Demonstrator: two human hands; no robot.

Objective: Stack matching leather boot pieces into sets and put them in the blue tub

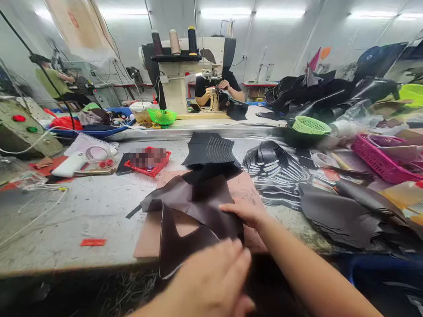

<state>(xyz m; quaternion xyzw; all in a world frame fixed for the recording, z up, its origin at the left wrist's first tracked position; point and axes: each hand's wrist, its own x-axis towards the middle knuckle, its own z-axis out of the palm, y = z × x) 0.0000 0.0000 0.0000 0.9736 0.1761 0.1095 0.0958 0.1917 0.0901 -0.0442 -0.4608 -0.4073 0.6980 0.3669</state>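
Observation:
A dark brown leather piece (211, 193) with cut-out openings and pale cut edges lies over a pinkish board (148, 237) at the table's front. Its lower part hangs past the front edge. My right hand (246, 214) is at the leather's right side, one digit stretched across the top and the others mostly hidden; it appears to grip the leather. Nearer the camera, my left hand (214, 273) is over the lower right part, slightly blurred, its fingers straight and together and the thumb apart. Nothing shows in it. Just behind lies a row of overlapping black pieces (211, 147).
Bundled black strips (274, 163) and stacked dark leather sheets (337, 215) lie to the right, near a pink basket (380, 160). A red tray (158, 166) and a red strip (93, 242) are leftward. Across the bench, a person (236, 90) works at a sewing machine (180, 83).

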